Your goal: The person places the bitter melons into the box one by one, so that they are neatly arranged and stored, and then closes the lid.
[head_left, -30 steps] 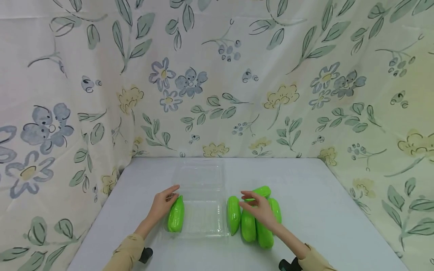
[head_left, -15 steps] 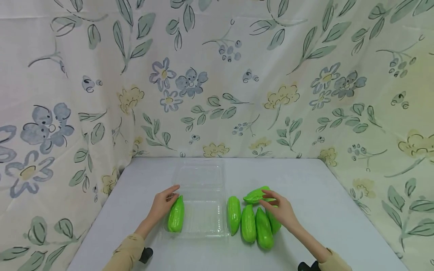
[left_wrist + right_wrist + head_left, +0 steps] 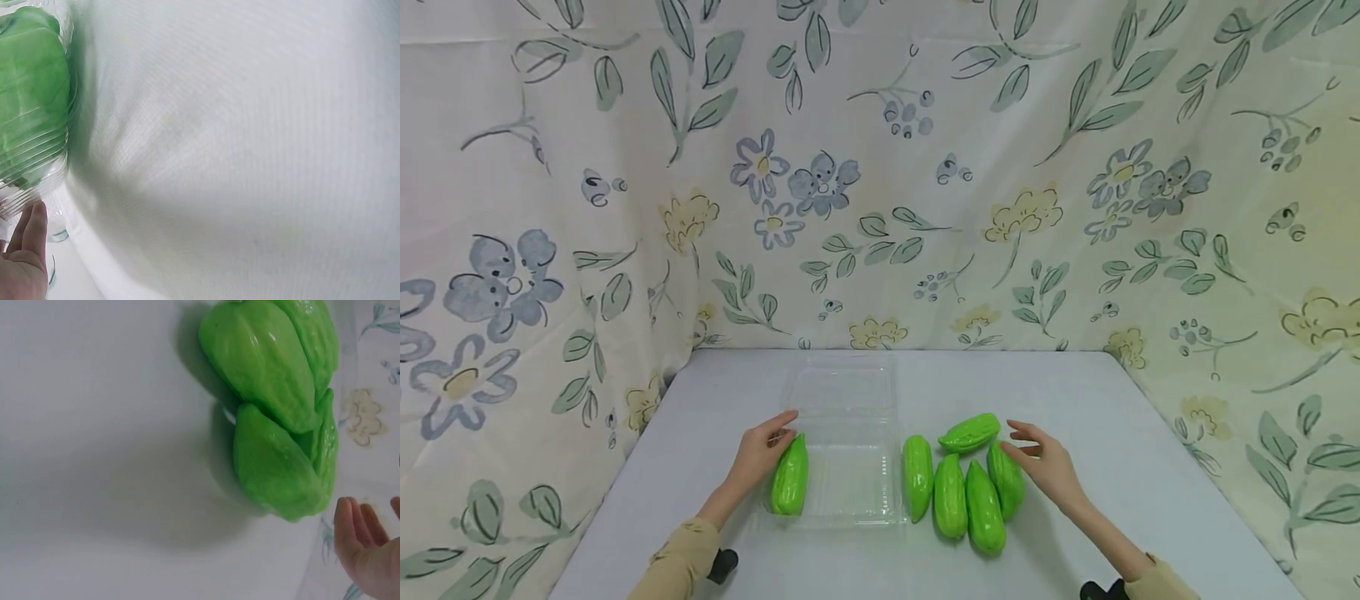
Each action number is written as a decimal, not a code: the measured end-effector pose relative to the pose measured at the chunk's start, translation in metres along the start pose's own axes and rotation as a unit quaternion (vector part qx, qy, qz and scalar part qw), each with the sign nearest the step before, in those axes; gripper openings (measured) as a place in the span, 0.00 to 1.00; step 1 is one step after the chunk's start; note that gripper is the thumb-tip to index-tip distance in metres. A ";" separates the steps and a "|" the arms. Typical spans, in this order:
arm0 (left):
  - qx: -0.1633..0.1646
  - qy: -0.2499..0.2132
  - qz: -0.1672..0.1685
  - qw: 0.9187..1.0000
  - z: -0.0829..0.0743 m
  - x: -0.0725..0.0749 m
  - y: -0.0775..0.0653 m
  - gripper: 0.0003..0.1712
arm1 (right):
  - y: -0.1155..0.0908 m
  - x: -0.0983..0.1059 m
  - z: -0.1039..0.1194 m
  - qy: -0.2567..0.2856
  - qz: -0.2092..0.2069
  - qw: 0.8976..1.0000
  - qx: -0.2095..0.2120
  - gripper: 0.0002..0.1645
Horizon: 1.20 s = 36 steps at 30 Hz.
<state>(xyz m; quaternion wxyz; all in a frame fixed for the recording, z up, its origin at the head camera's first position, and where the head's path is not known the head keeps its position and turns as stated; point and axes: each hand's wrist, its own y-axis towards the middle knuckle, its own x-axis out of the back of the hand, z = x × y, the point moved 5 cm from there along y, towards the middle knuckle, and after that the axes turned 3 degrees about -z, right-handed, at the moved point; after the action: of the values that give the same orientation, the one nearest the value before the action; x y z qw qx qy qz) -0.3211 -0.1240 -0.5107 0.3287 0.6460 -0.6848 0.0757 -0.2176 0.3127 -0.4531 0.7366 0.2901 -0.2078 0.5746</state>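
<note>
In the head view, a hinged container of clear, ribbed plastic (image 3: 854,487) is lying on a white-covered table (image 3: 1120,433), its clear plastic lid (image 3: 838,390) spreading open toward the back. A glossy bright-green, long tapering vegetable (image 3: 789,481) is lying along the container's left side. The person's left hand (image 3: 756,456) is reaching to that same side, its fingers extending loosely by the rim, the thumb just beside the vegetable's tip. To the right of the container, five matching green vegetables are resting on the table: a leftmost one (image 3: 917,477), two middle ones (image 3: 950,498) (image 3: 985,510), a rightmost one (image 3: 1006,482) and a slanting one (image 3: 970,433) behind. The right hand (image 3: 1047,467) is hovering near the rightmost one, its fingers parting and holding nothing. A flower-printed cloth (image 3: 895,292) is hanging behind.

In the left wrist view, green is showing through the ribbed plastic, and straight fingertips are meeting its outer side.

In the right wrist view, four green vegetables are clustering together, while relaxed, slightly bending fingers are staying apart from them.
</note>
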 end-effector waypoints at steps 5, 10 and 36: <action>0.002 -0.004 0.003 1.000 -0.001 0.000 0.000 0.22 | 0.002 0.004 -0.008 -0.009 -0.001 1.000 -0.013 0.28; 0.006 0.002 0.002 1.000 -0.001 0.000 0.000 0.22 | 0.005 0.003 -0.016 -0.021 0.013 0.999 -0.033 0.30; 0.000 -0.004 -0.005 1.000 -0.001 0.000 -0.001 0.22 | 0.007 -0.028 -0.045 0.064 0.143 0.981 -0.117 0.36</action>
<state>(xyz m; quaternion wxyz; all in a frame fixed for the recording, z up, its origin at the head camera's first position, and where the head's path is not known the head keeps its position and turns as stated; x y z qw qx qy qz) -0.3196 -0.1234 -0.5105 0.3266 0.6500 -0.6824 0.0714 -0.2326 0.3236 -0.5026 0.6877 0.1320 -0.2649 0.6629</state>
